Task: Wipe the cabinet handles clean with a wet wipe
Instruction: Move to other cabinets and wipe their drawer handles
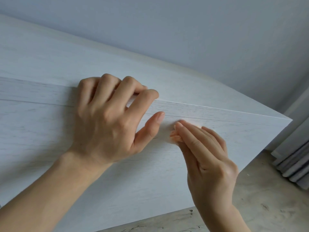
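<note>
Your right fingers (197,134) lie straight and pressed together, flat against the cabinet (117,181) front, just below the thin seam (217,118) that runs across it. Under their tips sits the wipe (175,137), a small crumpled wad tinted orange-pink, trapped between fingers and panel; only its edge shows left of the fingertips. Your right hand (209,158) slopes down and right from there, wrist toward the cabinet's lower right corner, thumb hidden.

Your left fingers (117,87) curl loosely over the cabinet's top front edge, knuckles up, tips hooked onto the top surface, slightly apart from each other. The left thumb (153,124) points right along the front, apart from the fingers, its tip at the seam and just beside the wipe without touching it. Your left hand (107,123) grips nothing but that edge; the forearm runs down to the lower left.

You cannot tell any handle on the pale woodgrain front; only the seam and the band above it show. Beyond the cabinet's right corner are a grey floor (267,198) and the folds of a curtain (294,164); behind its top, a plain wall (184,30)
</note>
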